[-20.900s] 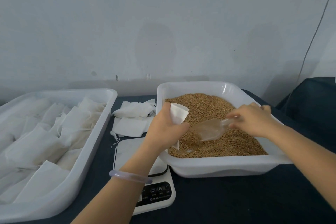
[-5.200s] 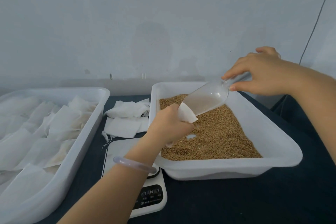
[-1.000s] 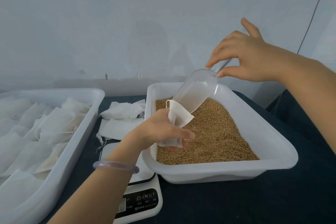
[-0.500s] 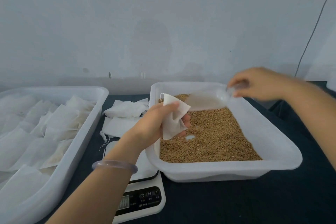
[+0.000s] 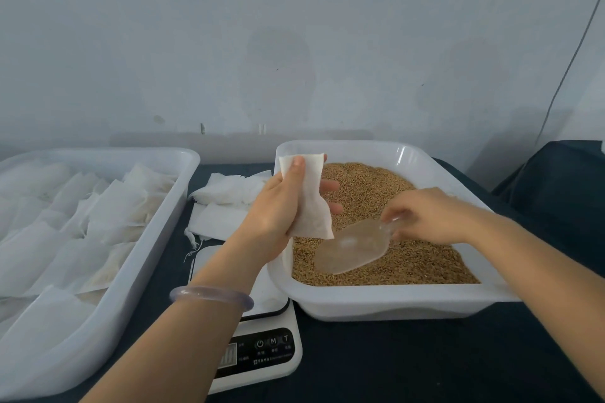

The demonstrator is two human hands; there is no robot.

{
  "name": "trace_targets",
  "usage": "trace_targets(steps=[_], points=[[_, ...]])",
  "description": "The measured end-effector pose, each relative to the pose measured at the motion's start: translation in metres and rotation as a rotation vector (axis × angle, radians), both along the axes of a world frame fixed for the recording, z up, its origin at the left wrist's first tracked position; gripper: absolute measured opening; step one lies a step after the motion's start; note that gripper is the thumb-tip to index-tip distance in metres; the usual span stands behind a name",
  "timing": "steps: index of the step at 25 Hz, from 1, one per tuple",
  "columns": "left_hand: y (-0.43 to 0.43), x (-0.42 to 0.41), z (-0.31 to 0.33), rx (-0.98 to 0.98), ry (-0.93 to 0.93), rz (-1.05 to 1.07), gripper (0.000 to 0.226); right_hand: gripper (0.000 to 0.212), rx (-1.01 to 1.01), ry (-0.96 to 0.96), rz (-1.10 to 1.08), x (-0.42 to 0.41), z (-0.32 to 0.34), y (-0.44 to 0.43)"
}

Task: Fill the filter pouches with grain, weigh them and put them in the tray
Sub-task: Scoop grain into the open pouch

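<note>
two hands work over a white tub (image 5: 393, 303) of grain (image 5: 419, 262). the left hand (image 5: 275, 209) holds a white pouch (image 5: 311, 206) upright above the tub's left edge, with the thumb pressed on the pouch's upper front and the fingers curled behind it. the fingertips show past its right side. the pouch's lower part bulges a little and its bottom corner hangs just over the grain. a pale bracelet (image 5: 212, 293) sits on the left wrist.

the right hand (image 5: 429, 216) is over the middle of the tub, its fingers bent round the handle of a clear scoop (image 5: 350, 250). the hand is blurred, so i cannot tell just which fingers pinch the handle. the scoop lies low on the grain, its mouth pointing toward the tub's near-left corner, just beside the pouch's bottom corner.

a white scale (image 5: 262, 350) stands partly tucked under the tub's near-left corner and under the left forearm, with its buttons facing the person. behind it a small heap of flat pouches (image 5: 226, 198) lies on the dark cloth (image 5: 409, 366). at far left a white tray (image 5: 118, 301) holds rows of pouches (image 5: 98, 226) that overlap one another.
</note>
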State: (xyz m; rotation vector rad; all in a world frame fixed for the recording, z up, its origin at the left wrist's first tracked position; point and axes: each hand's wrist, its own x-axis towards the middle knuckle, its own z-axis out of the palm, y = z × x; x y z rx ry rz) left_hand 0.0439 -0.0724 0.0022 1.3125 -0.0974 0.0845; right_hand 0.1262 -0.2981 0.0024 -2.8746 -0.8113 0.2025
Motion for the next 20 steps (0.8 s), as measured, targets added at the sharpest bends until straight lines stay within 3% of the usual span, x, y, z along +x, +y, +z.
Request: trace_targets(steps=[3, 5, 9, 14, 20], points=[[0.000, 0.000, -0.001, 0.083, 0.013, 0.011, 0.031, 0.022, 0.043, 0.083, 0.093, -0.006, -0.010, 0.014], [0.002, 0.000, -0.005, 0.213, 0.000, -0.007, 0.044, 0.021, 0.100, 0.151, 0.107, -0.008, -0.009, 0.013], [0.000, -0.001, -0.008, 0.423, -0.034, 0.058, 0.024, 0.019, 0.196, 0.194, 0.057, -0.008, 0.003, -0.012], [-0.007, -0.005, -0.008, 0.670, -0.082, 0.003, 0.032, 0.022, 0.275, 0.063, 0.003, -0.004, 0.048, -0.048], [-0.009, -0.006, -0.004, 0.704, -0.056, -0.051, 0.028, 0.024, 0.388, -0.074, 0.055, 0.000, 0.102, -0.052]])
